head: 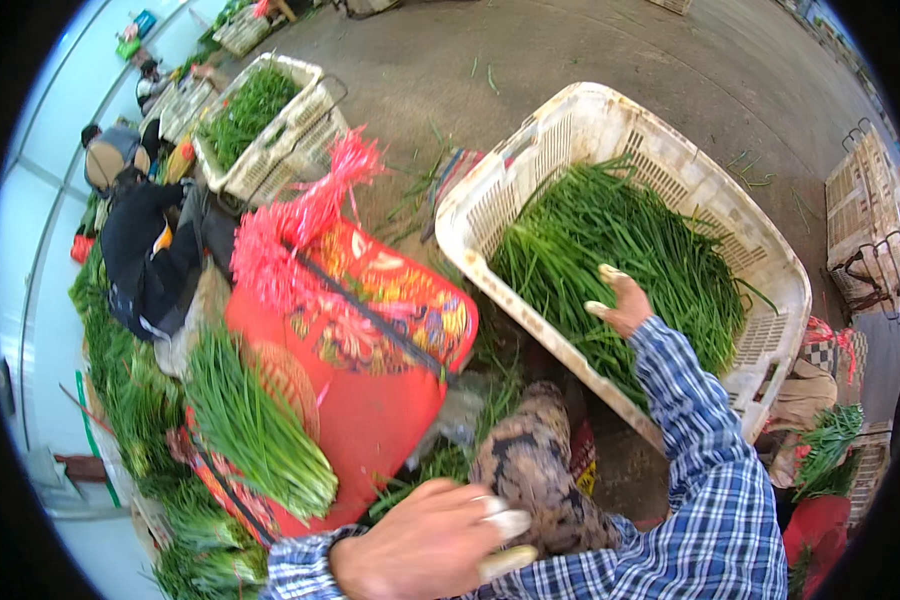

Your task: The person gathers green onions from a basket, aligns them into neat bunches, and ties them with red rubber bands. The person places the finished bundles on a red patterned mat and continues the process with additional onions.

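My right hand (624, 301) hovers over or rests lightly on loose green chives (630, 247) in a white plastic crate (772, 285). Its thumb and fingers are spread, with pale covers on two fingertips; it grips nothing visible. Low in the picture, my left hand (427, 541) is blurred above my lap, with similar covers. Thumb and forefinger stand apart there, nothing showing between them. To its left, a bunch of chives (259, 427) lies across a red patterned surface (367, 420), partly over a round woven piece (289, 375). Pink plastic strips (292, 232) sit under a black strap (367, 307).
My patterned trouser leg (525, 465) is between the red surface and crate. Another crate of greens (251, 112) stands at upper left, near a person in dark clothes (150, 240). Piled greens (135, 390) line the left wall. Stacked crates (862, 225) stand at right.
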The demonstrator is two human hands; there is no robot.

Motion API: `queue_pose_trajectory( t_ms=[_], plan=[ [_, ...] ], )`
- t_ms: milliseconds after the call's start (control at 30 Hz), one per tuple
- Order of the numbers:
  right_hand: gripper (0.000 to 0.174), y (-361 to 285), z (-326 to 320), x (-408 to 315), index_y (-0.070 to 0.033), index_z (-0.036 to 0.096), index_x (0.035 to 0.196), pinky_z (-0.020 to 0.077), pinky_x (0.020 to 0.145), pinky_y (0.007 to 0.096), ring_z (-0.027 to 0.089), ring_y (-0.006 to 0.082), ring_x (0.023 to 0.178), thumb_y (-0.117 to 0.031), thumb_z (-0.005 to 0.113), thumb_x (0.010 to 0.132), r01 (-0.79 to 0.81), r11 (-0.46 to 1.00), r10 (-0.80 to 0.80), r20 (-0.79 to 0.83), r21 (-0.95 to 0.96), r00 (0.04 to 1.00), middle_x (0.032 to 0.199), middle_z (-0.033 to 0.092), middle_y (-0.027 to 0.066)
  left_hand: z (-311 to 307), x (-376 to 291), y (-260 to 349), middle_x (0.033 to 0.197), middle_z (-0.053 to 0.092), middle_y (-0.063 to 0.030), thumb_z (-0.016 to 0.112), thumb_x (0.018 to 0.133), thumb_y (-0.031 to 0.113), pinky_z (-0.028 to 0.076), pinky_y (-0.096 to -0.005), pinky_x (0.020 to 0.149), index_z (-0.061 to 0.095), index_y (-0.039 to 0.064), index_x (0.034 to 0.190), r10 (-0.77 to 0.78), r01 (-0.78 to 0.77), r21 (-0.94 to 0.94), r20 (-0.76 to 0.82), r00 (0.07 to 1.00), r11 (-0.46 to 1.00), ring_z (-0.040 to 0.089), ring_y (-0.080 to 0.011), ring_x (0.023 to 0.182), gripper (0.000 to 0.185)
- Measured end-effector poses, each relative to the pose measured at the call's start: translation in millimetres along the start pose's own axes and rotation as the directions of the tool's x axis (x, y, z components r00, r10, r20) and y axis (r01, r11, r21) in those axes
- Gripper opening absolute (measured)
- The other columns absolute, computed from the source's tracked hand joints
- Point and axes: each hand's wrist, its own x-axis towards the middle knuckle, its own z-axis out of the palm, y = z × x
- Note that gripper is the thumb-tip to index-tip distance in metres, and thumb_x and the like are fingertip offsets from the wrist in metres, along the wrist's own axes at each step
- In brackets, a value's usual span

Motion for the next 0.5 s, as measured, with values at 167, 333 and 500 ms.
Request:
queue_pose_trajectory(
  t_ms=[167,333,500],
  plan=[
    [0.117,-21,53,119,-0.007,0.001,0.144,0.0147,0.109,0.0559,0.009,0.0332,0.138,-0.065,0.066,0.065,-0.246,0.893,0.302,0.096,-0.378,0.948,0.15,0.004,0.0164,11,-4,-59,0.083,0.067,-0.0103,0.075,0.068,0.0,0.052,-0.0295,0.069,0.066,-0.002,0.091,-0.529,0.34,-0.584,-0.186,0.828,0.738,0.065,-0.0182,0.076,0.025],
    [0.113,-19,105,129,-0.009,0.005,0.145,0.0346,0.1,0.0517,0.025,0.0351,0.131,-0.048,0.076,0.066,-0.39,0.762,0.574,0.259,-0.517,0.777,0.145,0.02,0.0162,26,-6,-102,0.082,0.067,-0.0107,0.072,0.073,0.001,0.05,-0.0277,0.071,0.065,-0.003,0.09,-0.638,0.432,-0.604,-0.171,0.751,0.67,0.064,-0.0165,0.076,0.019],
    [0.08,11,97,128,0.001,0.034,0.13,0.0463,0.089,0.0424,0.059,0.0352,0.097,-0.03,0.075,0.068,-0.433,0.86,0.473,0.103,-0.271,0.875,0.104,0.06,0.0218,28,31,-130,0.084,0.066,-0.0085,0.07,0.075,0.003,0.049,-0.0296,0.078,0.064,-0.002,0.095,-0.669,0.286,-0.715,-0.33,0.666,0.638,0.063,-0.0154,0.082,0.021]
  ],
)
